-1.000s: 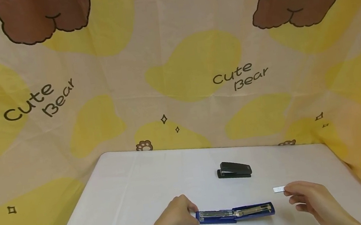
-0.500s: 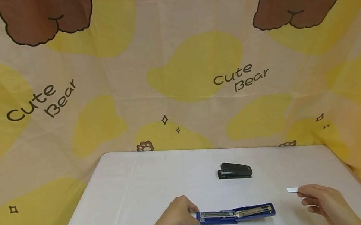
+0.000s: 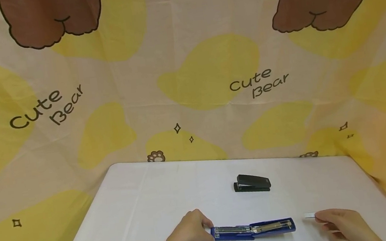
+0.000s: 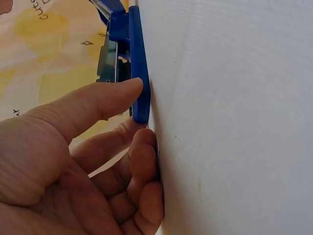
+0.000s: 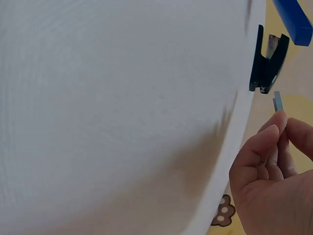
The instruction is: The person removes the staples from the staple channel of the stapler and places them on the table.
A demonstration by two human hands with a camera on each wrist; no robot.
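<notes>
A blue stapler (image 3: 234, 237) lies folded wide open on the white table, its metal magazine facing up. My left hand (image 3: 193, 229) pinches its left end between thumb and index finger; in the left wrist view the thumb presses on the blue base (image 4: 140, 63) while the other fingers curl close to the tabletop. To the right of the stapler, my right hand (image 3: 343, 222) pinches a strip of staples (image 3: 309, 215) between thumb and fingertips. The right wrist view shows the silvery strip (image 5: 278, 100) sticking out past the fingertips, with the hand raised off the table.
A black stapler (image 3: 252, 183) stands farther back on the white table (image 3: 172, 187). Behind the table hangs a yellow and beige cloth (image 3: 191, 76) with bear prints, which also runs along both sides.
My right hand has moved to the right with the staple strip, then lowered and tipped it so it shows edge-on. The left hand and blue stapler have stayed in place.
</notes>
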